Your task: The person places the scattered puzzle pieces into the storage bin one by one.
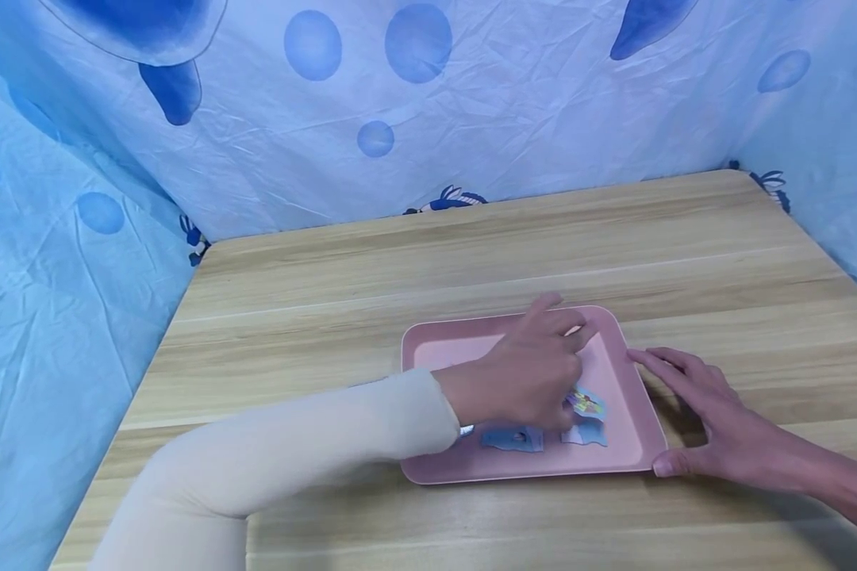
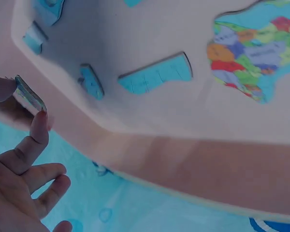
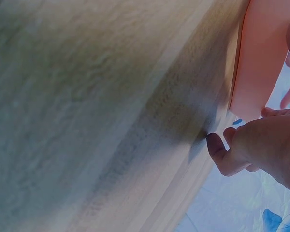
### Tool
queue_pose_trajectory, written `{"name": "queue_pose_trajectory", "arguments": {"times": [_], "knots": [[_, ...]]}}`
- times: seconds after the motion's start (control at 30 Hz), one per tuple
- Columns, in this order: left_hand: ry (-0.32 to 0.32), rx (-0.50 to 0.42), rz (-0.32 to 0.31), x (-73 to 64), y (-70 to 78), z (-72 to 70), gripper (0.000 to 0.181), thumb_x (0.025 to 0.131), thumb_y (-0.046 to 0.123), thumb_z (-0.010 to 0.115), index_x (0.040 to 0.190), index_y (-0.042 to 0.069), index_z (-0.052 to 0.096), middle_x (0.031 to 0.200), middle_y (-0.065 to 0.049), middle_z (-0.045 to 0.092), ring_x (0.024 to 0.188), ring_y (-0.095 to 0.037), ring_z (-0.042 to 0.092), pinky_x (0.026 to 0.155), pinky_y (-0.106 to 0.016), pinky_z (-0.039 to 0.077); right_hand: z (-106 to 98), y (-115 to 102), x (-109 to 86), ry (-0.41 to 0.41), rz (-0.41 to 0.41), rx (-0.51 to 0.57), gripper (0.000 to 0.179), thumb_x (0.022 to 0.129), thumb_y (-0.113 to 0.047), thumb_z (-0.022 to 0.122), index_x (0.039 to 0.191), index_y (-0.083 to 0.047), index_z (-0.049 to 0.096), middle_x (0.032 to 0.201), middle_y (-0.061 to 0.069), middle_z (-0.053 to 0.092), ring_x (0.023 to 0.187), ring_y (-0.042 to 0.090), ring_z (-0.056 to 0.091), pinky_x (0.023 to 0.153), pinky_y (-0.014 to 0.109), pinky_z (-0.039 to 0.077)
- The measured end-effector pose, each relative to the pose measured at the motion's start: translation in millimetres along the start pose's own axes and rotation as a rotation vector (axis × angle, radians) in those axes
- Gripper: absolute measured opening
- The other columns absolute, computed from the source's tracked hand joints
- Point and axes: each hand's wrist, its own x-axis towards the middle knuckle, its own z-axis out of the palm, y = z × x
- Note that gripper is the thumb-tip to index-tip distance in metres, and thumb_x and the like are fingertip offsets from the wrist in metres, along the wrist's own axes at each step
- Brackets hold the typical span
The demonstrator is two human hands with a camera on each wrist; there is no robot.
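A pink tray (image 1: pixel 646 424) lies on the table with several flat map puzzle pieces in it. My left hand (image 1: pixel 539 369) is over its far right part, and the left wrist view shows thumb and forefinger pinching a small puzzle piece (image 2: pixel 30 95) by its edges at the tray wall. The other fingers of that hand are spread. Beneath the hand lie a blue-and-multicoloured piece (image 1: pixel 587 403) and a blue piece (image 1: pixel 514 438). My right hand (image 1: pixel 721 420) rests against the tray's right side, forefinger at the rim and thumb at the near corner.
Inside the tray, the left wrist view also shows a large coloured map piece (image 2: pixel 253 50), a long blue strip piece (image 2: pixel 157 75) and a small blue piece (image 2: pixel 92 82). The wooden table (image 1: pixel 314 317) is bordered by a blue patterned curtain (image 1: pixel 257 159).
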Motion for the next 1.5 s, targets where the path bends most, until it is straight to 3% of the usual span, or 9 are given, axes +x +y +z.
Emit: {"name": "queue_pose_trajectory", "arguments": {"times": [0.23,0.67,0.8,1.2,1.33,1.43,1.5], "knots": [[-0.060,0.033,0.004,17.9,11.6,7.9,0.029,0.075,0.050,0.063,0.057,0.029,0.054,0.116,0.007,0.055,0.120,-0.017,0.036,0.112,-0.047,0.008,1.4,2.4,-0.2,0.038,-0.047,-0.022,0.109,0.066,-0.030,0.088,0.153,-0.025,0.023,0.150,0.006,0.023,0.122,0.004,0.016,0.082,0.024,0.022],[-0.064,0.033,-0.051,27.9,19.3,25.3,0.031,0.073,0.054,0.064,0.054,0.033,0.054,0.095,0.009,0.049,0.107,-0.015,0.039,0.112,-0.043,0.010,2.9,1.6,-0.4,0.044,-0.055,-0.018,0.109,0.065,-0.033,0.088,0.153,-0.025,0.024,0.150,0.006,0.024,0.121,0.001,0.016,0.084,0.020,0.021],[-0.062,0.016,-0.065,29.4,18.7,26.8,0.031,0.073,0.053,0.065,0.053,0.031,0.054,0.095,0.009,0.050,0.110,-0.014,0.040,0.111,-0.043,0.009,3.1,1.9,-0.3,0.048,-0.066,-0.007,0.109,0.065,-0.031,0.088,0.153,-0.024,0.024,0.149,0.004,0.023,0.122,-0.002,0.014,0.085,0.016,0.018],[-0.064,-0.021,-0.098,26.7,16.4,27.5,0.030,0.077,0.047,0.062,0.054,0.030,0.054,0.101,0.008,0.050,0.112,-0.015,0.039,0.110,-0.043,0.012,2.7,2.2,-0.5,0.032,-0.033,-0.020,0.111,0.065,-0.032,0.088,0.154,-0.026,0.022,0.150,0.006,0.023,0.122,0.007,0.016,0.084,0.031,0.021],[-0.061,-0.009,-0.100,23.0,17.3,25.8,0.032,0.079,0.050,0.060,0.055,0.029,0.054,0.104,0.007,0.052,0.113,-0.015,0.039,0.110,-0.044,0.013,2.7,1.3,-0.5,0.022,-0.016,-0.008,0.111,0.065,-0.034,0.088,0.154,-0.027,0.021,0.150,0.007,0.023,0.124,0.016,0.016,0.087,0.039,0.023],[-0.062,-0.028,-0.116,18.2,17.7,22.8,0.032,0.082,0.049,0.058,0.057,0.029,0.054,0.116,0.006,0.053,0.116,-0.015,0.038,0.111,-0.043,0.013,2.4,0.8,-0.4,0.009,0.002,0.007,0.110,0.066,-0.034,0.087,0.154,-0.028,0.021,0.150,0.009,0.022,0.124,0.026,0.017,0.086,0.044,0.024],[-0.060,-0.059,-0.138,13.7,17.3,19.5,0.031,0.084,0.046,0.057,0.058,0.028,0.054,0.127,0.004,0.052,0.121,-0.014,0.037,0.110,-0.042,0.014,2.3,0.8,-0.3,0.005,0.006,0.010,0.110,0.066,-0.035,0.087,0.154,-0.028,0.021,0.150,0.008,0.021,0.123,0.028,0.017,0.087,0.042,0.024]]}}
